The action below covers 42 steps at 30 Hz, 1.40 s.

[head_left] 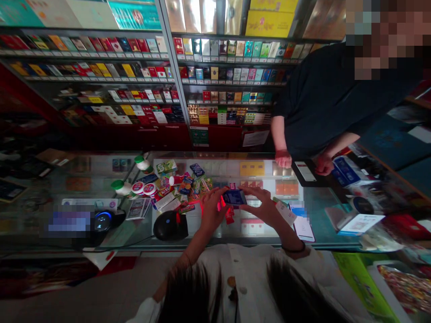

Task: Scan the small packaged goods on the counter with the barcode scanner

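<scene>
Over the glass counter [323, 206], both my hands grip a small dark blue pack [235, 196]. My left hand [214, 207] pinches its left end, and my right hand [264, 205] closes on the right end. Red light falls on my left fingers and on small packets beneath them. A black domed scanner [170, 225] sits to the left of my left wrist. Behind it spreads a pile of candy and gum packs [191, 184], with round red-and-white tubs [150, 189] and green-capped white bottles [143, 164] at its left side. The print on the held pack is too small to read.
Across the counter stands a person in a dark top [323, 94], fists resting near a black tablet [311, 174]. Cigarette shelves [208, 82] line the back wall. A white device [360, 220] stands at the right, and a phone [305, 228] lies before it.
</scene>
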### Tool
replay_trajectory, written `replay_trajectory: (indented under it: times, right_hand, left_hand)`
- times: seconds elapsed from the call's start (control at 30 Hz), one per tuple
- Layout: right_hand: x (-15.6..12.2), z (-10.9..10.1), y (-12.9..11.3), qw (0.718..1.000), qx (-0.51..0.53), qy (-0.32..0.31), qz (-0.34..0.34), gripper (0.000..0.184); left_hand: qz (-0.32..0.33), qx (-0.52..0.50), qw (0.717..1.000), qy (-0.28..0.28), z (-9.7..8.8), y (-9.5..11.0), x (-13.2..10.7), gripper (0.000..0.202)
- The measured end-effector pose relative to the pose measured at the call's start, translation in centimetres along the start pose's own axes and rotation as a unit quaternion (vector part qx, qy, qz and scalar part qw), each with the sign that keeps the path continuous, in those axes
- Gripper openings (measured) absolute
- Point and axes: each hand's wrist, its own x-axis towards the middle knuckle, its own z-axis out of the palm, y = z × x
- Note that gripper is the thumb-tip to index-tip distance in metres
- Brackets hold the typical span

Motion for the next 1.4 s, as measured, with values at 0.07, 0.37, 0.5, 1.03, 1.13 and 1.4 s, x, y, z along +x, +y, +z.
replay_trajectory:
  times: [0.07,0.37,0.5,1.03,1.13,1.4]
  right_hand:
    - [0.5,0.4,1.0,0.999,0.035,-0.002,0.012,0.046]
    - [4.7,1.4,9.1,0.952,-0.254,0.156,0.069,0.03]
    - [6.4,2.4,13.2,0.917,-0.382,0.113,0.014,0.036]
    - [10.3,4.8,16.0,0.917,-0.394,-0.008,0.065,0.041]
    - [8.3,6.5,13.8,0.915,-0.394,0.029,0.081,0.049]
    - [0.4,12.1,8.8,0.92,-0.35,0.027,0.172,0.038]
  left_hand:
    - [0.0,0.014,1.0,0.008,0.5,0.0,0.3,0.055]
    - [-0.105,0.115,0.988,0.001,3.5,-2.1,-0.2,0.08]
    - [-0.105,0.122,0.987,0.032,4.3,-3.6,-0.8,0.077]
    - [-0.128,0.153,0.98,0.002,4.7,-4.3,-1.6,0.072]
    - [-0.12,0.156,0.98,0.007,5.0,-4.7,-1.9,0.07]
    - [-0.12,0.156,0.98,-0.039,4.1,-3.6,-3.5,0.07]
